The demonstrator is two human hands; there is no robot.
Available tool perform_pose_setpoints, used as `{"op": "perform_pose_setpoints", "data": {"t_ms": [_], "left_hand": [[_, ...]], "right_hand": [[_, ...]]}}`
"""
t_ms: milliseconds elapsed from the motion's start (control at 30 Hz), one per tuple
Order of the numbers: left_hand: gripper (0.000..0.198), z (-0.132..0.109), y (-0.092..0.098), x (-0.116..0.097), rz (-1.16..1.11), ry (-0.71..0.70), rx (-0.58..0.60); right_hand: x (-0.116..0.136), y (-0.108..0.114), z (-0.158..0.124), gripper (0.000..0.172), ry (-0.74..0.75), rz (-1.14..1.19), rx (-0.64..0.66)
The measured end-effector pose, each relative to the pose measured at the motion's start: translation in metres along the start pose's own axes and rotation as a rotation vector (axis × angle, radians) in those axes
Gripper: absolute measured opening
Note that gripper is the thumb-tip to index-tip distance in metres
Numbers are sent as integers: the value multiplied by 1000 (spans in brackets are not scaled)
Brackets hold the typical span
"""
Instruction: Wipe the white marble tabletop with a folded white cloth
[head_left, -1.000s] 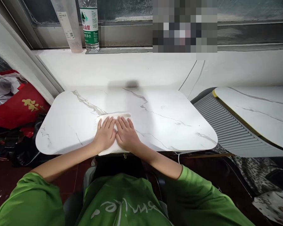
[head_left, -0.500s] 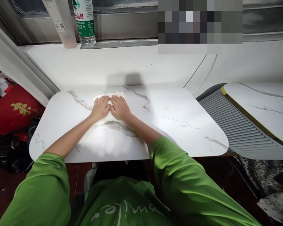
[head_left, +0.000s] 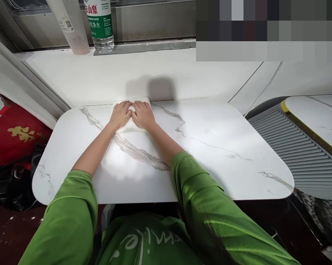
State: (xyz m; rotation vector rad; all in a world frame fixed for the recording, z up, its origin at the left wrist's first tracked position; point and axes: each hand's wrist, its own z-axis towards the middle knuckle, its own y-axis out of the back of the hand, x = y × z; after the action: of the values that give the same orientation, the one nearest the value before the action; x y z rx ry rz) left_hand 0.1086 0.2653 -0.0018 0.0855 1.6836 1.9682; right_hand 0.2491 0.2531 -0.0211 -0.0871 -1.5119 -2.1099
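Observation:
A folded white cloth [head_left: 131, 127] lies on the white marbled table [head_left: 210, 154], against the wall at the table's far edge. My left hand [head_left: 121, 114] rests flat on the cloth's left part, fingers stretched forward. Beside it, my right hand [head_left: 143, 114] presses flat on the right part, its thumb close to the left thumb. Both palms cover much of the cloth, and neither hand's fingers curl around it.
On the window ledge stand a frosted plastic cup [head_left: 74, 40] and a water bottle [head_left: 102, 31] with a green label. A red bag [head_left: 19, 132] sits left of the table. At right is a second table [head_left: 317, 110] with a ribbed grey side.
Both hands have slid the cloth forward, away from me, until its far edge meets the wall. The grey vein near my wrists shows more now.

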Motion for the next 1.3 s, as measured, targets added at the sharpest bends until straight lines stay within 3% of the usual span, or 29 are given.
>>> {"op": "perform_pose_setpoints", "data": {"t_ms": [233, 567, 733, 833, 1033, 1167, 1300], "left_hand": [[49, -43, 8, -23, 52, 54, 27], [51, -165, 37, -51, 67, -39, 116], [52, -225, 49, -61, 106, 67, 117], [54, -248, 54, -62, 113, 142, 127], [53, -247, 59, -55, 111, 129, 137], [51, -223, 58, -40, 112, 55, 131], [49, -186, 54, -16, 89, 47, 108]], "right_hand": [[18, 16, -33, 50, 25, -48, 85], [93, 33, -146, 54, 25, -79, 59], [128, 41, -180, 57, 166, -66, 111], [142, 42, -188, 56, 230, -51, 118], [147, 39, -186, 57, 245, -30, 141], [142, 31, -171, 56, 206, -43, 132], [131, 16, -133, 54, 166, -62, 105]]}}
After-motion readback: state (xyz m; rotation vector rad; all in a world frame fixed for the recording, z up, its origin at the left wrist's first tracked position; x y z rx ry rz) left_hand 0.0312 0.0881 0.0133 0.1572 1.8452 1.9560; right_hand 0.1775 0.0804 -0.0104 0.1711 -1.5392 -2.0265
